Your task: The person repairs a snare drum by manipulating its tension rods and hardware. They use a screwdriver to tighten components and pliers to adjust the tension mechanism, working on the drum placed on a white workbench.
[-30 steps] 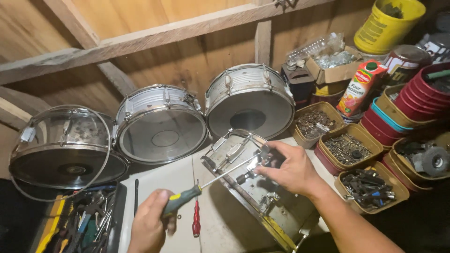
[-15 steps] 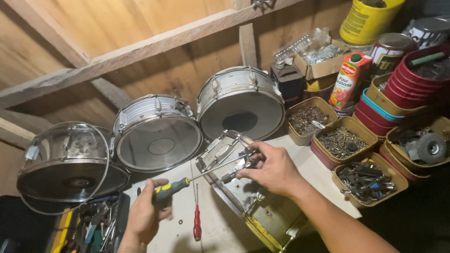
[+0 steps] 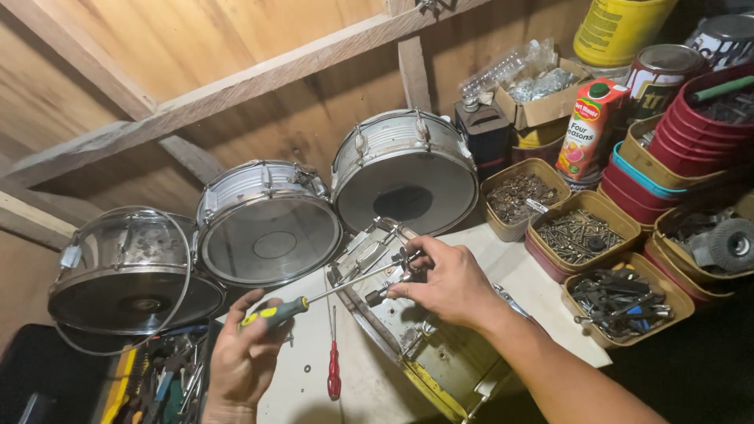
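Head view: screwdriver (image 3: 314, 298) against drum lug (image 3: 397, 276)

We take this for a small repair workshop, likely for drums, set in a rough timber shed. We see bare plywood walls braced by unpainted wooden beams (image 3: 236, 102). Three snare drums (image 3: 404, 169) lean in a row against the wall behind a white worktable (image 3: 542, 290). Beside it we count plastic tubs of screws (image 3: 577, 232), of rusty small parts (image 3: 518, 192) and of dark metal fittings (image 3: 616, 294). An open toolbox (image 3: 149, 377) of hand tools sits at the left, and a red screwdriver (image 3: 334, 357) lies on the table.
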